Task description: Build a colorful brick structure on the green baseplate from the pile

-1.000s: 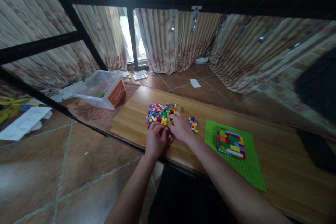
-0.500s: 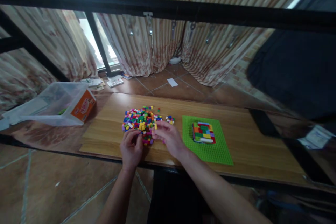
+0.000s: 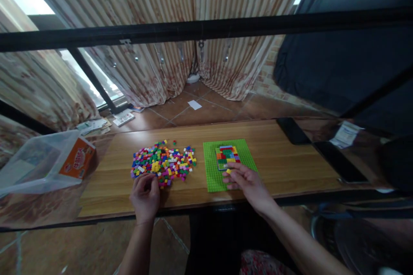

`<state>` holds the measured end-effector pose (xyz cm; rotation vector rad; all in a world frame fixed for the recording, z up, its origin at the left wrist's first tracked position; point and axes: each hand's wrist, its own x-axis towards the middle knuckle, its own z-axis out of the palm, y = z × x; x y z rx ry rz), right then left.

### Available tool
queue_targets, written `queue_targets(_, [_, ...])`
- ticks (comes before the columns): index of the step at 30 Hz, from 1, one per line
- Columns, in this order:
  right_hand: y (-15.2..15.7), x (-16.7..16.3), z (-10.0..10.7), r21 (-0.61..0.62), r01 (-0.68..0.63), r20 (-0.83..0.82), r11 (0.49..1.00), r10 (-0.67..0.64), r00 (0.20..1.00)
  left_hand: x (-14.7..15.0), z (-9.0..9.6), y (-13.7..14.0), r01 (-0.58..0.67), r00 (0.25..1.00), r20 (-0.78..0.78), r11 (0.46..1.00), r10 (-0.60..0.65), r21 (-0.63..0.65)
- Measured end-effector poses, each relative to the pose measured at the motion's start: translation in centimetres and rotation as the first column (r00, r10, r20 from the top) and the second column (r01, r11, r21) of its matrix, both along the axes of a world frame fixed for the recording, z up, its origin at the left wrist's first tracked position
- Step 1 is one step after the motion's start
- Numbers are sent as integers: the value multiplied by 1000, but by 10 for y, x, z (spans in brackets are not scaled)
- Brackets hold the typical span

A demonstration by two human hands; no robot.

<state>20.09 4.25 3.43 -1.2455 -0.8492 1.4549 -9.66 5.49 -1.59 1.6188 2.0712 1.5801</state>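
My right hand (image 3: 247,182) pinches a small yellow toy brick (image 3: 229,171) between thumb and fingers, over the near part of the green baseplate (image 3: 211,180). Just beyond those fingers, a multicoloured block of joined bricks (image 3: 227,155) sits on the baseplate, its near edge partly covered by the hand. My left hand (image 3: 146,193) rests at the near edge of a spread pile of loose toy bricks (image 3: 167,161). Its fingers are curled together, and what they hold, if anything, is hidden.
At the left, a clear plastic bin (image 3: 35,167) with an orange label lies on its side. Two dark flat slabs (image 3: 292,130) and a white packet (image 3: 346,134) are at the right. A black bar (image 3: 180,31) crosses beyond the wooden board (image 3: 109,180).
My right hand has moved right, from the brick pile to the baseplate, carrying the yellow brick. My left hand stays by the pile. The camera view has turned to the right.
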Motion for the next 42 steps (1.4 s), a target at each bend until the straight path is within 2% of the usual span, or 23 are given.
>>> queue_targets(5, [8,48,-10,42,122,244,992,-129,961,0,2,1,-15,998,-55,1000,15,-6])
queue_targets(9, [25,64,-18,225,183,481,957,-273,833,0,3,2,-11,996,-85,1000,10,-11])
queue_targets(12, [41,59,-20,326,203,585,923,-366,724,0,3,3,-33,995,-96,999,32,-13])
queue_targets(16, [60,41,-24,393,179,650,902,-410,640,2,4,3,-45,994,-100,999,42,-29])
queue_targets(23, [60,25,-28,469,110,765,876,-465,445,1,1,4,-39,993,-117,999,36,-16])
queue_targets(26, [56,23,-31,479,81,764,874,-461,451,0,-1,4,-40,991,-129,999,38,-10])
queue_targets(31, [54,23,-38,462,93,709,882,-430,559,1,0,2,-44,992,-120,999,43,-6])
queue_targets(33, [54,24,-38,454,95,703,886,-421,573,2,0,2,-38,992,-122,999,38,4])
queue_targets(36, [54,25,-34,452,51,741,891,-406,534,2,0,3,-33,991,-131,999,35,18])
queue_targets(42, [55,23,-24,455,11,813,891,-420,403,2,-1,3,-41,990,-132,999,44,25])
